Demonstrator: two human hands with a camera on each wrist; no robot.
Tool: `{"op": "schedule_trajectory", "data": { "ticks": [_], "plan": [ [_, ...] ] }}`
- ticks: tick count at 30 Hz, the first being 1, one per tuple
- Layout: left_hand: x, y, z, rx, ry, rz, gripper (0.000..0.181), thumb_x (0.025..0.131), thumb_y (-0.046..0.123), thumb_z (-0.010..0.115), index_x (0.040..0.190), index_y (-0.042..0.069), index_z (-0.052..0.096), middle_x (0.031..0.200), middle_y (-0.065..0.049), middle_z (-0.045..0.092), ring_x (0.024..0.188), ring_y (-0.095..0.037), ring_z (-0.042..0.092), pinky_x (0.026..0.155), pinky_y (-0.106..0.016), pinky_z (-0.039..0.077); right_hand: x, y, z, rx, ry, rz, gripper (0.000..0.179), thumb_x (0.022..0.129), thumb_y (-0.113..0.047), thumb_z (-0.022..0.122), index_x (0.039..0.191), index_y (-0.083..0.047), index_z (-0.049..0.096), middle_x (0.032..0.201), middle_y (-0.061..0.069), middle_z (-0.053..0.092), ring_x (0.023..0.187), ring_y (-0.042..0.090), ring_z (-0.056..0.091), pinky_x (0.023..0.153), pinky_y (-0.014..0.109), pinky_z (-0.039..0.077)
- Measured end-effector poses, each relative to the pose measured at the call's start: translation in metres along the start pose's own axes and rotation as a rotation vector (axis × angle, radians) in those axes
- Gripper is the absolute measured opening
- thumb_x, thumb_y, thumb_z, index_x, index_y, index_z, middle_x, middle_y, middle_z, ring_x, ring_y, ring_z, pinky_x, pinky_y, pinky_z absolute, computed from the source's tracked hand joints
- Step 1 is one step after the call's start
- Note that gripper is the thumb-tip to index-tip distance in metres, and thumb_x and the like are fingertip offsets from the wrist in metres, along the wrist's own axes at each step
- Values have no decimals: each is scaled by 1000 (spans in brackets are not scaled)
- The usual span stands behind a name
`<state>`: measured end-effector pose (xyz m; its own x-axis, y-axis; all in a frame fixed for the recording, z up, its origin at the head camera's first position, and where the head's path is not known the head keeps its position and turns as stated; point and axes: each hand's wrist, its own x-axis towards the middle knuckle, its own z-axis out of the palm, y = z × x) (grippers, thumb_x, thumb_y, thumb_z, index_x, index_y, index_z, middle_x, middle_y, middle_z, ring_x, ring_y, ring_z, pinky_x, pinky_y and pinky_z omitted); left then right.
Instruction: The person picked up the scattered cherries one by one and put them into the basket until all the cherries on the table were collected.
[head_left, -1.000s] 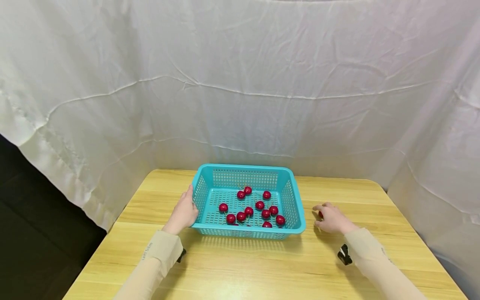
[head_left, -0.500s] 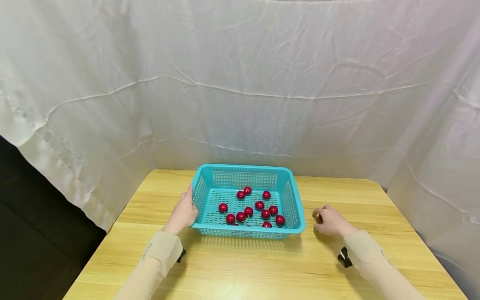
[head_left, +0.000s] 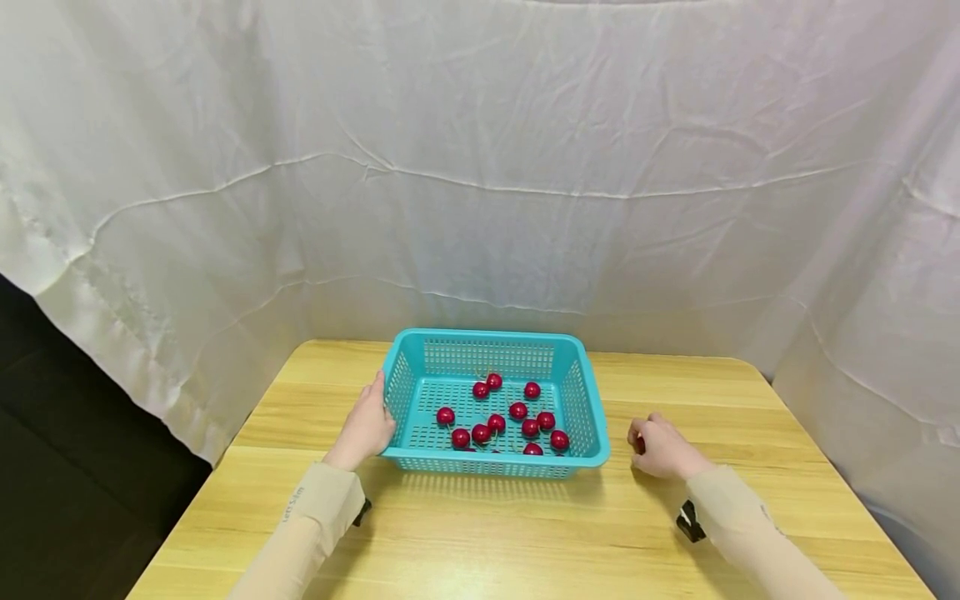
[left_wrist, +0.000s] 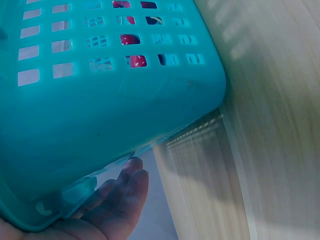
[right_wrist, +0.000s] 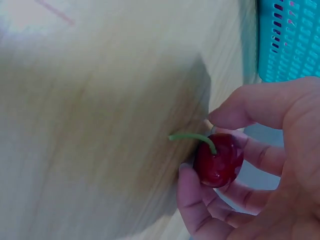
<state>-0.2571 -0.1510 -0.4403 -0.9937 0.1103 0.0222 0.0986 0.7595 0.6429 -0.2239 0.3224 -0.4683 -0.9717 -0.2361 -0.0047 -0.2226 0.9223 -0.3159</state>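
A turquoise plastic basket (head_left: 487,462) with perforated walls stands on the wooden table, several red cherries (head_left: 481,433) scattered across its floor. At its left side my left hand (head_left: 368,425) holds the rim near the front corner; in the left wrist view, its fingers (left_wrist: 132,187) lie along the outer wall. To the right of the basket, my right hand (head_left: 663,447) is low over the table. The right wrist view has a single dark red cherry (right_wrist: 222,162) with a short green stem within the curled fingers, close to the tabletop. The palm side is partly hidden in the head view.
The light wooden table (head_left: 480,542) has its back edge against pale hanging curtains (head_left: 480,208), which also enclose both sides. A black area (head_left: 75,450) shows beyond the table at the left.
My right hand's fingers have drawn in around the cherry, and the hand has shifted very slightly. My left hand and the basket stay almost where they were.
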Motion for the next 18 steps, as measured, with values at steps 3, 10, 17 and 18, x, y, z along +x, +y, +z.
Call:
{"op": "schedule_trajectory", "data": {
  "ticks": [3,10,17,18],
  "plan": [
    [0,0,0,0,-1,0,76,94,-4,42,159,-6,4,154,-34,33,131,-43,49,114,-59,39,-1,1,1,0,12,-12,20,68,2,69,78,-10,55,81,4,47,76,17,42,66,28,37],
    [0,-1,0,-1,-9,-4,75,95,-3,42,159,-6,3,154,-34,34,132,-43,49,114,-59,40,0,2,2,24,-24,-17,18,69,4,64,75,-10,55,70,-1,49,68,14,43,62,25,35],
    [1,-2,0,5,-8,-6,76,95,-3,42,159,-6,2,153,-34,34,131,-43,50,113,-58,41,1,1,2,33,-24,-9,18,69,4,64,73,-12,56,67,-3,51,65,12,45,60,23,35],
    [1,-2,0,6,-8,-6,76,95,-2,42,159,-6,2,153,-35,34,132,-43,49,114,-58,40,1,0,2,39,-22,-9,18,69,4,63,73,-12,56,68,-3,52,65,12,45,59,23,35]
  ]
}}
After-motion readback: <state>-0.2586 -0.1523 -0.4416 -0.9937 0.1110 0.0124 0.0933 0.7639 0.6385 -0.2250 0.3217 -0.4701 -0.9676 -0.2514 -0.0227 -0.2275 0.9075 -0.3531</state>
